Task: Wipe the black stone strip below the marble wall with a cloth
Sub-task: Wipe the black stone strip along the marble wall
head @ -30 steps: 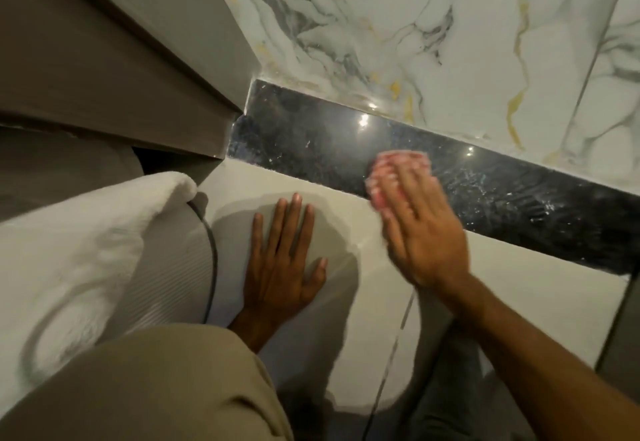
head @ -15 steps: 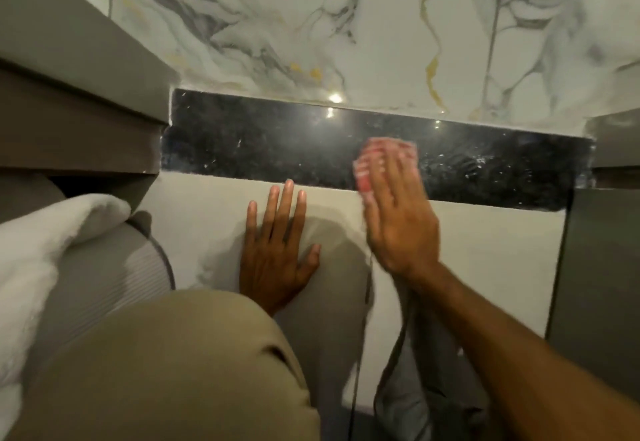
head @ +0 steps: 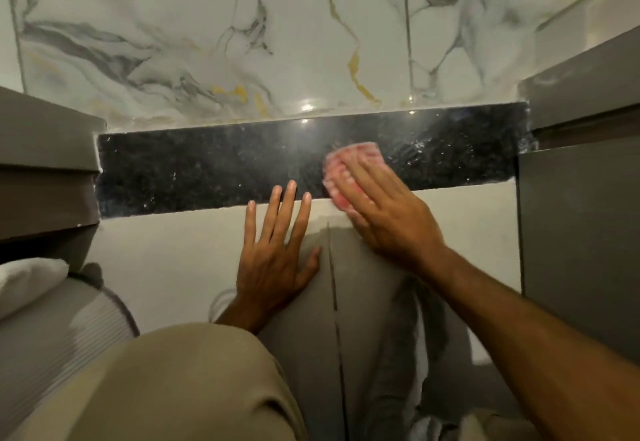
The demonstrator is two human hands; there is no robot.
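Note:
The black stone strip (head: 194, 167) runs across the middle of the head view, below the white marble wall (head: 242, 42) with grey and gold veins. My right hand (head: 384, 215) presses a pink cloth (head: 356, 156) flat against the strip right of centre; most of the cloth is under my fingers. My left hand (head: 273, 253) lies flat with fingers spread on the pale floor tile (head: 166, 260), its fingertips touching the strip's lower edge. It holds nothing.
Grey cabinet panels close in on the left (head: 45, 170) and right (head: 581, 215). A white towel (head: 24, 281) and a ribbed grey object (head: 62, 336) lie at the lower left. My knee in beige cloth (head: 180, 388) fills the bottom.
The view has swung right, so the strip now sits level across the frame. My right hand with the cloth has moved right along the strip. My left hand has slid forward to the strip's edge.

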